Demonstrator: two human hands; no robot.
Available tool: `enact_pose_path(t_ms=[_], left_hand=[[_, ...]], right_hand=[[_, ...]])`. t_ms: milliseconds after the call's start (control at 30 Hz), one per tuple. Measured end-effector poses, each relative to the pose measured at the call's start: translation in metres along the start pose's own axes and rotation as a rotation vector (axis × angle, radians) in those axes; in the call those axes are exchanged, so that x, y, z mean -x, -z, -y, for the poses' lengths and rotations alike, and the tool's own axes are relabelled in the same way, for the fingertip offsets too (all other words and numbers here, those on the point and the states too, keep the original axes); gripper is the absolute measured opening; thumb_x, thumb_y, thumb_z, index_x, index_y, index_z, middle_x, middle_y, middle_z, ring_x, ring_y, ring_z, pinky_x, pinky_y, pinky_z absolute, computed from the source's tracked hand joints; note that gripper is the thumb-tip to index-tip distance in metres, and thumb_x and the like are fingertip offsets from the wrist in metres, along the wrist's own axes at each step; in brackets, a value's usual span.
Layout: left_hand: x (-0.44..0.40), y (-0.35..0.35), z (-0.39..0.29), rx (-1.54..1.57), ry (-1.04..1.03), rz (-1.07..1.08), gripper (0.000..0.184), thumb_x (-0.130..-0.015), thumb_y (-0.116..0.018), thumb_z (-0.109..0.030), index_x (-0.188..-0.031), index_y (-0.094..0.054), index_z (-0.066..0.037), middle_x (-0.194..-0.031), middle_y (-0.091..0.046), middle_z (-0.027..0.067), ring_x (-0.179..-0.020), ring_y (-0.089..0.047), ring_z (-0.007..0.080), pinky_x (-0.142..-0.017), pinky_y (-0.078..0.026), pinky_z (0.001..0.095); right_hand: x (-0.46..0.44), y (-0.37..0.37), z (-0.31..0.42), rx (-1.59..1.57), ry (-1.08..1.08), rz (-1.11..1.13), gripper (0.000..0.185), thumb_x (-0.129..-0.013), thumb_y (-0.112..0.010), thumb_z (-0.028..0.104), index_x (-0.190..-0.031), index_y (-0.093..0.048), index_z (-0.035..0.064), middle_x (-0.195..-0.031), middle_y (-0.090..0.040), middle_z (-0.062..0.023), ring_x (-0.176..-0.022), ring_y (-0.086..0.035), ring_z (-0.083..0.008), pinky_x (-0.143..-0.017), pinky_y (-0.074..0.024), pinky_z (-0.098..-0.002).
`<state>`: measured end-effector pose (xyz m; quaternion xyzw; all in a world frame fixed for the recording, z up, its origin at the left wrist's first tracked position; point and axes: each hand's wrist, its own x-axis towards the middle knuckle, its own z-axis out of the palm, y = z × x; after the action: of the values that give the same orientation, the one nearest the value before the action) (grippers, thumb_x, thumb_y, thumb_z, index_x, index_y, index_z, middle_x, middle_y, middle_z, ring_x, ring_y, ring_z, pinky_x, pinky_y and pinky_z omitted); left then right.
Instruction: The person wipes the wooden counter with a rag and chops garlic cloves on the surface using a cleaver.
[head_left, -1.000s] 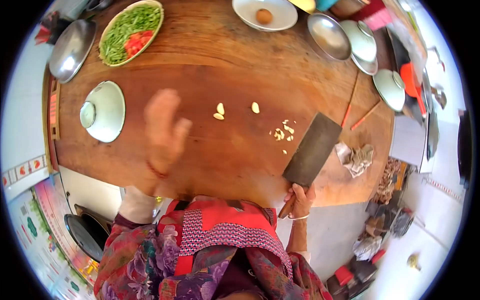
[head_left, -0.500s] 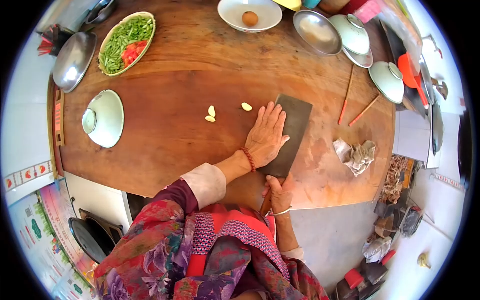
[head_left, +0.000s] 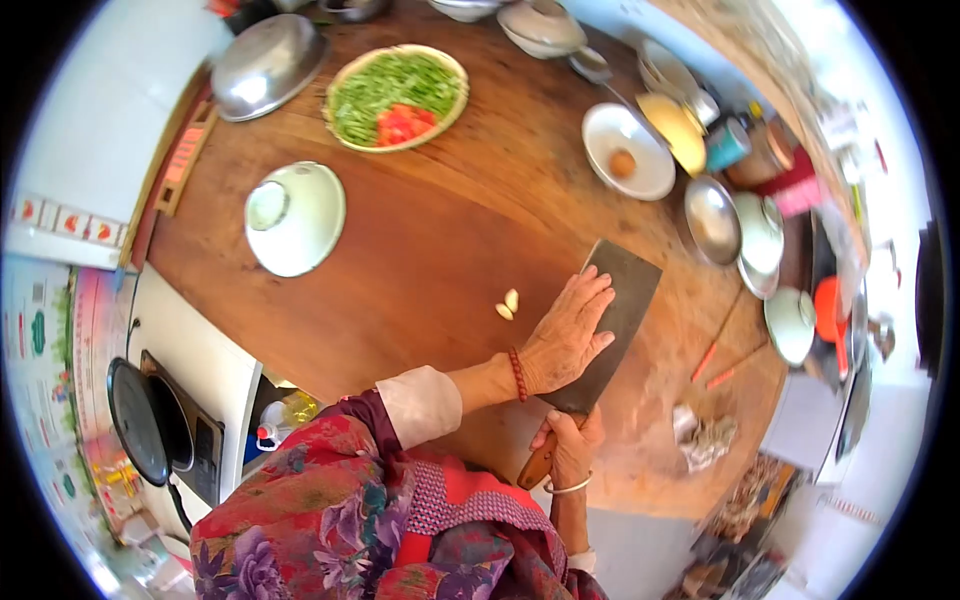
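Note:
A broad cleaver (head_left: 628, 318) lies flat over the wooden table (head_left: 440, 230). Its wooden handle is in my right hand (head_left: 574, 446), the fingers wrapped round it near the table's front edge. My left hand (head_left: 565, 335) rests palm down on the blade, fingers stretched out toward its far end. Just left of that hand lie two pale, peeled garlic cloves (head_left: 508, 304), close together. What is under the blade is hidden.
An upturned bowl (head_left: 310, 215) and a basket of chopped greens and red pieces (head_left: 462, 100) stand at left. A bowl with an egg (head_left: 592, 150), a metal bowl (head_left: 712, 222), chopsticks (head_left: 718, 340) and a crumpled cloth (head_left: 708, 443) are at right.
The view has turned, shifting the table's things across the picture. A third clove, seen beside my left hand before, no longer shows. Both hands keep their places on the cleaver.

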<state>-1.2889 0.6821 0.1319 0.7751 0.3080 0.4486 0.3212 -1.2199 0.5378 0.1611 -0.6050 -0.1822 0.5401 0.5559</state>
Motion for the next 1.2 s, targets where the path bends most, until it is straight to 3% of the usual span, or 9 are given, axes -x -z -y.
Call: enact_pose_path(t_ms=[233,300,467,667,767,833,867,967,1200], left_hand=[[-0.075,0.115,0.066,-0.294,-0.093,-0.164,0.036,-0.081,-0.064,-0.007,-0.112,-0.05,0.003,-0.131,-0.043,0.0219,-0.13,-0.036,0.0435,-0.11,-0.031,0.048],[-0.093,0.152,0.086,-0.503,-0.169,-0.199,0.027,-0.081,-0.064,-0.003,-0.104,-0.052,0.002,-0.124,-0.047,0.0206,-0.124,-0.042,0.0415,-0.105,-0.036,0.0446],[-0.13,0.226,0.142,-0.528,-0.176,-0.266,0.016,-0.081,-0.062,-0.002,-0.093,-0.053,-0.001,-0.108,-0.053,0.0165,-0.107,-0.05,0.0373,-0.092,-0.042,0.0424],[-0.153,0.276,0.218,-0.803,-0.163,-0.35,0.01,-0.08,-0.061,-0.003,-0.089,-0.057,-0.003,-0.098,-0.057,0.0128,-0.098,-0.052,0.0349,-0.086,-0.043,0.0411],[-0.148,0.292,0.222,-0.852,-0.155,-0.468,0.009,-0.082,-0.061,-0.004,-0.09,-0.061,-0.002,-0.096,-0.06,0.0135,-0.086,-0.059,0.0306,-0.076,-0.048,0.0372],[-0.147,0.296,0.203,-0.505,0.014,-0.663,0.007,-0.084,-0.061,-0.008,-0.088,-0.065,-0.003,-0.082,-0.063,0.0108,-0.074,-0.061,0.0249,-0.067,-0.049,0.0369],[-0.147,0.296,0.2,-0.505,0.014,-0.656,0.007,-0.084,-0.061,-0.008,-0.088,-0.065,-0.003,-0.082,-0.063,0.0108,-0.074,-0.061,0.0249,-0.067,-0.049,0.0369],[-0.142,0.299,0.195,-0.004,0.253,-0.882,0.015,-0.091,-0.062,-0.013,-0.086,-0.066,0.001,-0.062,-0.058,0.0015,-0.055,-0.05,0.0059,-0.05,-0.041,0.0231],[-0.08,0.322,0.145,0.305,0.337,-0.912,0.016,-0.095,-0.058,-0.014,-0.093,-0.066,0.0,-0.062,-0.054,-0.0027,-0.05,-0.044,0.0055,-0.047,-0.035,0.0212]], right_hand=[[-0.079,-0.121,0.057,0.076,0.01,0.263,0.018,-0.082,-0.059,0.005,-0.097,-0.049,0.0017,-0.065,-0.054,-0.0077,-0.042,-0.054,-0.017,-0.038,-0.0467,-0.0287],[-0.101,-0.158,0.064,0.067,-0.006,0.328,0.017,-0.082,-0.06,0.005,-0.095,-0.049,0.0025,-0.065,-0.054,-0.0073,-0.043,-0.054,-0.0168,-0.038,-0.0468,-0.0288],[-0.138,-0.231,0.07,0.019,-0.016,0.413,0.016,-0.082,-0.062,0.007,-0.092,-0.049,0.0052,-0.066,-0.054,-0.0062,-0.043,-0.055,-0.0159,-0.037,-0.0479,-0.029],[-0.153,-0.239,0.076,0.085,-0.002,0.358,0.016,-0.082,-0.064,0.008,-0.09,-0.05,0.0036,-0.066,-0.056,-0.0065,-0.044,-0.056,-0.0151,-0.037,-0.0471,-0.0282],[-0.152,-0.217,0.077,0.108,0.017,0.317,0.016,-0.082,-0.063,0.006,-0.09,-0.051,0.0027,-0.066,-0.056,-0.0067,-0.044,-0.056,-0.0153,-0.038,-0.0467,-0.0281],[-0.15,-0.203,0.076,0.105,0.05,0.307,0.015,-0.081,-0.062,0.005,-0.091,-0.051,0.0016,-0.065,-0.056,-0.0068,-0.044,-0.055,-0.0159,-0.038,-0.0458,-0.0276],[-0.147,-0.197,0.077,0.1,0.047,0.303,0.015,-0.081,-0.062,0.005,-0.091,-0.051,0.0016,-0.065,-0.056,-0.0068,-0.044,-0.055,-0.0159,-0.038,-0.0458,-0.0276],[-0.133,-0.175,0.076,0.15,-0.001,0.3,0.017,-0.08,-0.061,0.002,-0.095,-0.052,-0.0003,-0.068,-0.058,-0.0082,-0.045,-0.056,-0.0162,-0.04,-0.0439,-0.0266],[-0.089,-0.099,0.061,0.148,0.033,0.257,0.025,-0.08,-0.059,-0.004,-0.105,-0.053,-0.0028,-0.074,-0.06,-0.0087,-0.049,-0.057,-0.0165,-0.043,-0.0461,-0.0268]])
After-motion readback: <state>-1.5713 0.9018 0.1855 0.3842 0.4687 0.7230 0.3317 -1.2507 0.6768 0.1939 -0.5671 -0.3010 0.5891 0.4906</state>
